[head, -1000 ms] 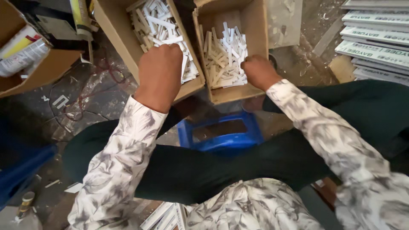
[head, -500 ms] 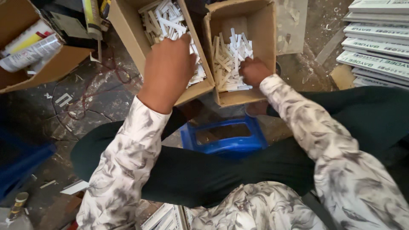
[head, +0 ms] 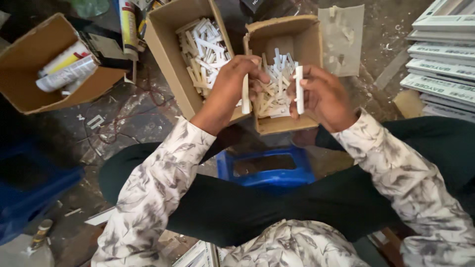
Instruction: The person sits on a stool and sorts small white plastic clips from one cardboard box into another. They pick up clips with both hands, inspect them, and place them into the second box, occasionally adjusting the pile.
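My left hand (head: pixel 232 86) holds a short white strip (head: pixel 245 94) upright over the gap between two open cardboard boxes. My right hand (head: pixel 321 96) grips another white strip (head: pixel 299 89), also upright, above the right box (head: pixel 307 44). Both boxes hold several loose white and cream strips; the left box (head: pixel 166 54) is longer and fuller. My hands are close together, a few centimetres apart. Patterned sleeves cover both forearms.
A blue plastic stool (head: pixel 267 170) sits between my dark-trousered legs. A third cardboard box (head: pixel 29 59) with tubes stands at the far left. Stacked flat white packs (head: pixel 440 54) lie at the right. A blue crate (head: pixel 29 198) sits at lower left on the dusty floor.
Both hands have lifted out of the boxes, each with a white strip, and come together above them. The camera has tilted so the boxes sit lower in view.
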A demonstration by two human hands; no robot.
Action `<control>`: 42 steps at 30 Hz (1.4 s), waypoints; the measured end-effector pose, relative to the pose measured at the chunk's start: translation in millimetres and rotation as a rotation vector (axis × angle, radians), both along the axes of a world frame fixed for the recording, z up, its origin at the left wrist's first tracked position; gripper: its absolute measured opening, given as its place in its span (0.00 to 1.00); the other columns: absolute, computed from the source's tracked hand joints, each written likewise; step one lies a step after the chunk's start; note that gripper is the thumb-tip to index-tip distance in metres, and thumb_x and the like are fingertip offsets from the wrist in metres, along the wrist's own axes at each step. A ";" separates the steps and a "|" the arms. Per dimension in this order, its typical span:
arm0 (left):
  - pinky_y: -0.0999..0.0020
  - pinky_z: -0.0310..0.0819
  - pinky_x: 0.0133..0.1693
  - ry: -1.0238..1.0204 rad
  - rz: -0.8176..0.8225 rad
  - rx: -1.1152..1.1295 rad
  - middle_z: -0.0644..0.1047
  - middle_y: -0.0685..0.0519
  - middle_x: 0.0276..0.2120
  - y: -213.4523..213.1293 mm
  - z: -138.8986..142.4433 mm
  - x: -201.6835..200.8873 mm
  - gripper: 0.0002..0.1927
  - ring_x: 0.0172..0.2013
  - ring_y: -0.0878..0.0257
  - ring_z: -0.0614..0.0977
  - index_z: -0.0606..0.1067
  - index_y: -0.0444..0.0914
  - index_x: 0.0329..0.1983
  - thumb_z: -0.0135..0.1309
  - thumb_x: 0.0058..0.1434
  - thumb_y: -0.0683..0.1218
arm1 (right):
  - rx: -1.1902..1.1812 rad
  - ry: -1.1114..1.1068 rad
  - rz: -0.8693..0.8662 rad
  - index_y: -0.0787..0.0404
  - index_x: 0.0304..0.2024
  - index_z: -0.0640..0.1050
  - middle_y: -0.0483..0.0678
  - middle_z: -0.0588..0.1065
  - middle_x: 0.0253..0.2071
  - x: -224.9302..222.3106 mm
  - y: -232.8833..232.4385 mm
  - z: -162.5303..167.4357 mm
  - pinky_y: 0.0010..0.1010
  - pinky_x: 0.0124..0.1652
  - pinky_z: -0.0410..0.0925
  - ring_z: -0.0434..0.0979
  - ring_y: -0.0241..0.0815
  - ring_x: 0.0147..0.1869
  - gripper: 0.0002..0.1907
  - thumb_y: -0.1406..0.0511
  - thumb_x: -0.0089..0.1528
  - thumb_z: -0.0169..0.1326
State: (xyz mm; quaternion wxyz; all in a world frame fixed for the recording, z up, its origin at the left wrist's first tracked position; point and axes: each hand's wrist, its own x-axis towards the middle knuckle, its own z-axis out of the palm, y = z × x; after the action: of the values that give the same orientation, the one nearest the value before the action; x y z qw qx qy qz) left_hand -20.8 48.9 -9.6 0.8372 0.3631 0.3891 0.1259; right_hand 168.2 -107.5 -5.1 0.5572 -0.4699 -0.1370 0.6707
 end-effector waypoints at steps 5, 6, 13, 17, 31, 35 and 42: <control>0.70 0.70 0.33 0.030 0.019 0.038 0.77 0.50 0.36 -7.7 -24.1 6.9 0.20 0.32 0.66 0.74 0.66 0.35 0.57 0.45 0.60 0.36 | -0.139 -0.177 0.079 0.66 0.54 0.73 0.51 0.75 0.34 -15.3 -0.2 1.0 0.27 0.31 0.66 0.72 0.37 0.30 0.14 0.63 0.71 0.45; 0.70 0.71 0.35 -0.040 0.027 0.033 0.77 0.49 0.38 -8.0 -27.0 7.2 0.22 0.34 0.65 0.74 0.65 0.34 0.57 0.44 0.59 0.34 | -0.137 -0.205 0.089 0.66 0.55 0.73 0.49 0.74 0.34 -15.0 -1.2 -0.9 0.26 0.31 0.66 0.71 0.34 0.31 0.14 0.63 0.72 0.46; 0.66 0.79 0.49 -0.164 -0.058 0.108 0.77 0.45 0.46 -11.8 -27.2 8.4 0.16 0.45 0.61 0.80 0.65 0.33 0.55 0.40 0.65 0.30 | -0.046 -0.509 0.055 0.64 0.57 0.66 0.42 0.77 0.39 -17.9 -6.9 -17.4 0.20 0.30 0.61 0.68 0.26 0.33 0.17 0.69 0.68 0.54; 0.64 0.75 0.44 -0.041 -0.070 0.211 0.80 0.42 0.45 -16.6 -19.7 7.2 0.10 0.42 0.58 0.83 0.67 0.33 0.53 0.38 0.71 0.35 | -0.072 -0.591 0.125 0.65 0.54 0.69 0.44 0.75 0.37 -20.0 -10.0 -15.4 0.23 0.32 0.65 0.70 0.29 0.34 0.13 0.67 0.71 0.54; 0.69 0.82 0.35 -0.004 0.017 0.223 0.84 0.40 0.40 -24.2 -25.2 8.3 0.05 0.38 0.59 0.85 0.67 0.32 0.38 0.51 0.70 0.37 | 0.153 -1.205 0.219 0.66 0.52 0.78 0.50 0.77 0.39 -29.9 0.8 20.9 0.35 0.43 0.69 0.77 0.44 0.43 0.10 0.65 0.72 0.55; 0.68 0.83 0.36 0.005 0.090 0.152 0.83 0.39 0.39 -23.6 -21.6 10.1 0.05 0.40 0.57 0.88 0.67 0.32 0.37 0.48 0.69 0.39 | 0.452 -1.656 0.114 0.64 0.45 0.83 0.52 0.75 0.41 -35.2 2.2 35.4 0.42 0.41 0.68 0.73 0.54 0.41 0.09 0.69 0.63 0.62; 0.63 0.86 0.40 -0.032 0.160 0.022 0.82 0.38 0.43 -29.2 -14.0 15.9 0.05 0.42 0.54 0.88 0.66 0.32 0.39 0.43 0.70 0.40 | 0.507 -1.684 0.145 0.68 0.45 0.81 0.51 0.74 0.40 -39.4 3.3 37.6 0.40 0.42 0.70 0.76 0.51 0.43 0.10 0.71 0.62 0.65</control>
State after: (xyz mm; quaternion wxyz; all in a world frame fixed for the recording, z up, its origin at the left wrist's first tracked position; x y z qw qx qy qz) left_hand -4.9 19.6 -23.6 0.8265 0.3382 0.4019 0.2024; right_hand 128.8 -104.2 32.6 0.3150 -0.6607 -0.6761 0.0850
